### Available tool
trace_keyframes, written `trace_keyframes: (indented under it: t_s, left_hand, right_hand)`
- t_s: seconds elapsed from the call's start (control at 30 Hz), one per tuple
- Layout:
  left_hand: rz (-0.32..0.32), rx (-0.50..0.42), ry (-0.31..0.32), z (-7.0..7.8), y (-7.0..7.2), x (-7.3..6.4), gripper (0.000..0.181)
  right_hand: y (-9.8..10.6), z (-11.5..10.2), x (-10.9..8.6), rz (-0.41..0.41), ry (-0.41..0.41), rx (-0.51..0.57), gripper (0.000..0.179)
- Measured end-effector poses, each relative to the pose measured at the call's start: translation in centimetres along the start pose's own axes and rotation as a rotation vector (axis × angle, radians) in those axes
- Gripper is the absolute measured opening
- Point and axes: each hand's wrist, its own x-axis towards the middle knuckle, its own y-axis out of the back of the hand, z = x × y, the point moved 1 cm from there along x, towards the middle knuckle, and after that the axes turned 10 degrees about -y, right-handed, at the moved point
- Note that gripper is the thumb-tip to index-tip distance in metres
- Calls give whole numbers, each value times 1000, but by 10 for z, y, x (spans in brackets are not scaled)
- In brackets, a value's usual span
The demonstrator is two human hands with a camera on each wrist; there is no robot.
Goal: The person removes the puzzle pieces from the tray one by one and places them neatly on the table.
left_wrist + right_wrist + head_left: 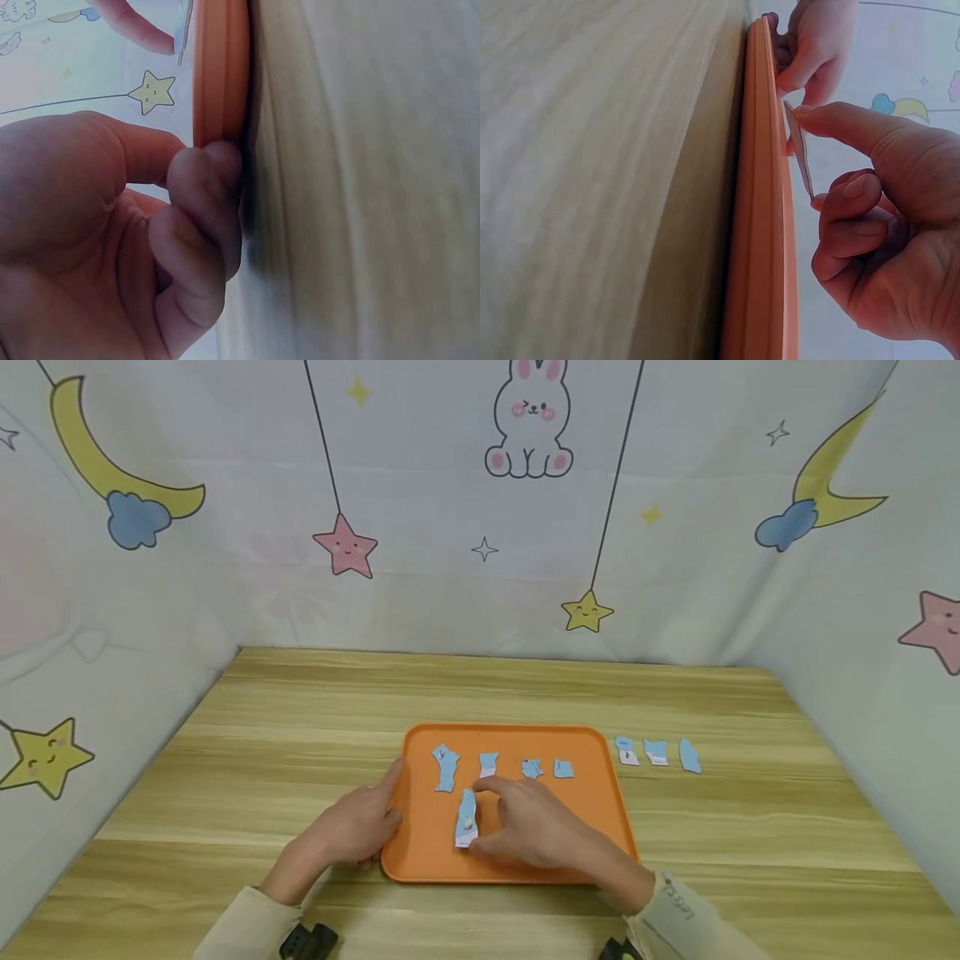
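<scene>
Over the orange tray [420, 852], the right hand [532, 822] pinches a torn blue-and-white paper piece [467, 814] by its two ends, while the left hand [356, 822] grips the tray's left edge. Squeezing too hard could bow the thin paper and spring it loose; a tug on the tray might jostle the four scraps [446, 768] lying inside. Only the head view shows those scraps; the right wrist view shows the pinched piece edge-on, above the rim line.
</scene>
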Motion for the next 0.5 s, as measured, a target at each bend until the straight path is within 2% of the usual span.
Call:
trace_keyframes:
  t_s: [0.27,0.5]
  left_hand:
    - [0,-5,-2,-1,0,-1,77]
    - [-1,-12,-2,0,0,-1,77]
  right_hand:
    - [6,7,-4,18,-50,-7,69]
    - [15,18,-9,-6,-76,97,68]
